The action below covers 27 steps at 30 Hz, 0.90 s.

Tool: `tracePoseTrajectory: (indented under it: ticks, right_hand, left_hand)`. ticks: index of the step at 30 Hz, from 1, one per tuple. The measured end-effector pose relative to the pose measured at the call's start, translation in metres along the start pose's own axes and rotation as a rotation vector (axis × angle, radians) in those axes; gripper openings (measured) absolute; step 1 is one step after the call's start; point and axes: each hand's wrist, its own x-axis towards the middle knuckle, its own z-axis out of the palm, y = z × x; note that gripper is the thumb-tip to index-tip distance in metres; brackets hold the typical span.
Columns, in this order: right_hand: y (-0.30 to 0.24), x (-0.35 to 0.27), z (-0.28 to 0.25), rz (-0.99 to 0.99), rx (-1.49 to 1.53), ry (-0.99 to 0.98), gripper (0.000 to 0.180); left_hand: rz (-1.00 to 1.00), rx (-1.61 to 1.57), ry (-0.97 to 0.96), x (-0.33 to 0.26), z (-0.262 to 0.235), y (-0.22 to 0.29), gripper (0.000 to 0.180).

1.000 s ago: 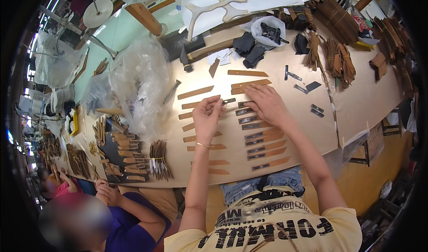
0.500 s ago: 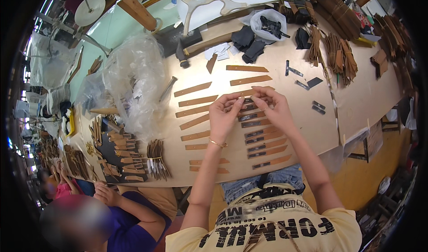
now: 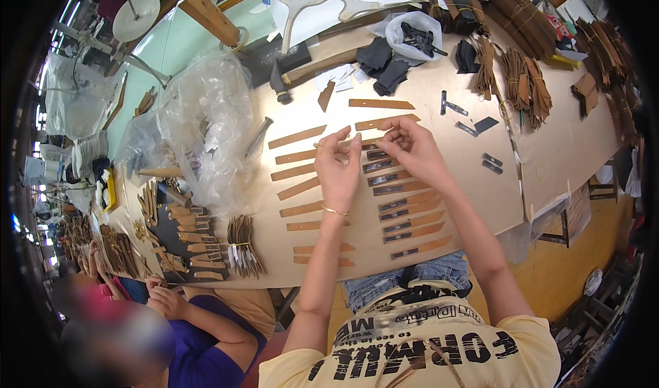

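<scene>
Co-worker: a person in purple sits at the lower left, one hand point(image 3: 167, 299) at the tabletop edge beside a tray of tan pieces point(image 3: 185, 240).
Bundle: a tied bundle of dark strips point(image 3: 241, 249) lies just right of that tray.
Bag: a crumpled clear plastic bag point(image 3: 206, 120) sits on the tabletop point(image 3: 563, 141), left of the hands.
Plain strips: a column of bare tan strips point(image 3: 296, 137) runs down the tabletop, left of the left hand.
Left hand: the left hand point(image 3: 338, 168) is raised above the tabletop, fingers point(image 3: 355, 141) pinched shut on one end of a strip point(image 3: 371, 141).
Strip: thin and tan, it is held level between both hands, just above the rows.
Right hand: the right hand point(image 3: 412, 147) pinches the strip's other end, fingers curled closed.
Finished strips: tan strips with dark metal clips point(image 3: 405, 216) lie in a column below the right hand.
Hammer: a hammer point(image 3: 312, 72) lies beyond the hands.
Far right: heaps of brown bundles point(image 3: 522, 79) crowd the tabletop.
</scene>
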Motion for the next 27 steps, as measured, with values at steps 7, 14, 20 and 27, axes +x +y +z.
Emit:
tracePoseTrajectory:
  ticks: [7,14,20,27]
  right_hand:
    - [-0.002,-0.002,-0.013,0.010,0.164,-0.060,0.026]
    - [0.004,0.007,0.003,0.049,-0.285,0.118,0.026]
    - [0.002,0.005,0.000,0.005,-0.103,0.036,0.027]
    - [-0.001,0.009,-0.004,-0.022,-0.045,0.010,0.029]
  left_hand:
    - [-0.394,-0.469,-0.390,-0.004,-0.021,0.008,0.022]
    - [-0.173,0.086,-0.117,0.006,-0.003,-0.012,0.027]
    - [-0.044,0.091,-0.028,0.005,0.003,-0.013,0.030]
    - [-0.367,-0.176,-0.342,0.011,-0.017,-0.003,0.032]
